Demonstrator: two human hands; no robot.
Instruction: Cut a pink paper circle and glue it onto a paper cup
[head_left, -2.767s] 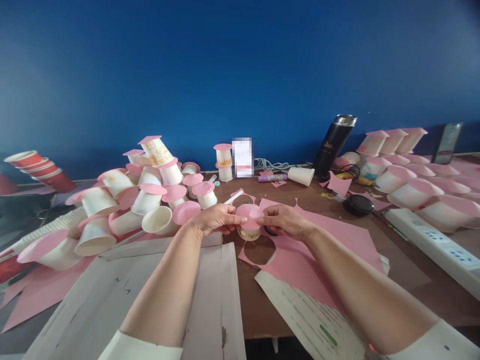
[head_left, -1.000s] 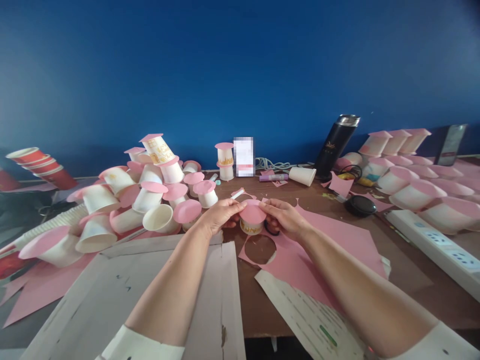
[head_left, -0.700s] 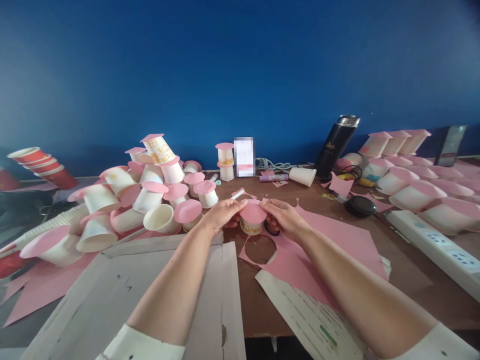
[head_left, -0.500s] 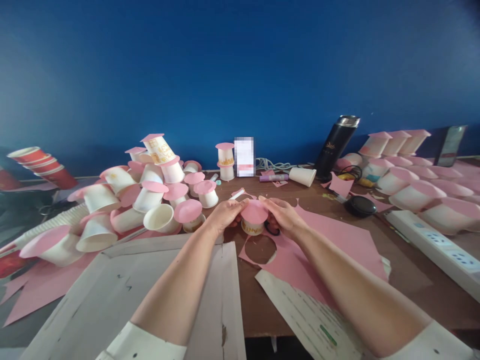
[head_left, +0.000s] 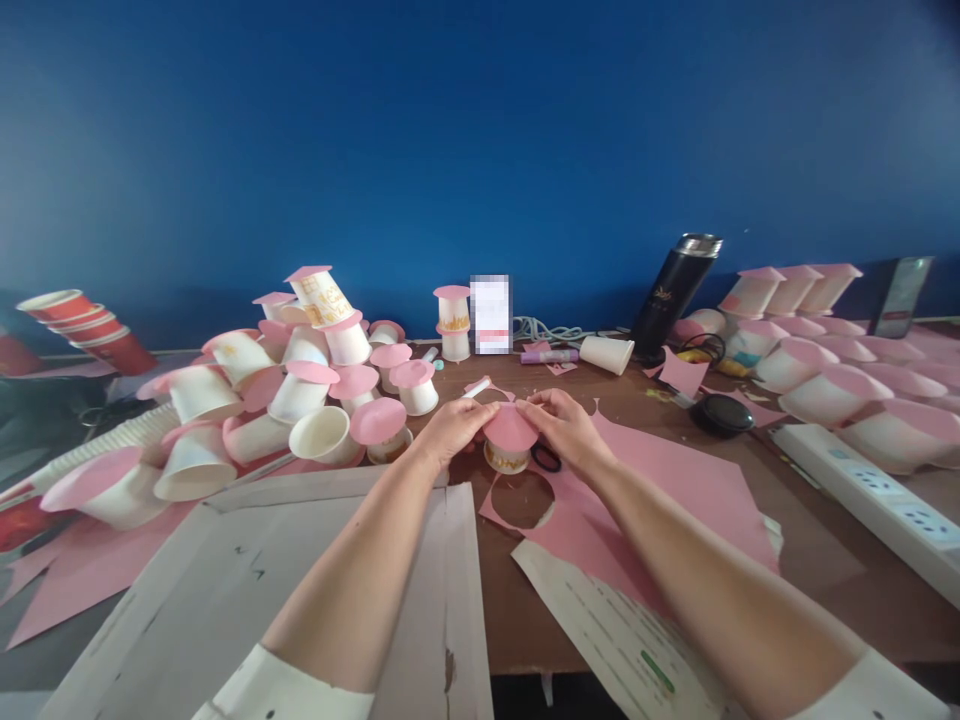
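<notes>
A pink paper disc (head_left: 511,430) rests over the top of a small upturned paper cup (head_left: 506,460) with a yellow print. At its far edge my left hand (head_left: 452,432) pinches the paper from the left. My right hand (head_left: 568,428) grips the same edge from the right, fingertips close to the other hand's. Beside the cup lies a black loop (head_left: 547,458), partly hidden, that looks like a scissors handle. A pink sheet (head_left: 675,480) with a round hole cut in it spreads under my right forearm.
Capped paper cups (head_left: 300,390) crowd the left side, and more cups (head_left: 847,385) stand at the right. A black flask (head_left: 671,295) leans near the blue wall. A power strip (head_left: 874,490) lies at right, a grey board (head_left: 300,590) at front left.
The near side of the pink disc now slopes down over the cup. My fingers have drawn slightly further back along its far edge, and more of the black loop shows.
</notes>
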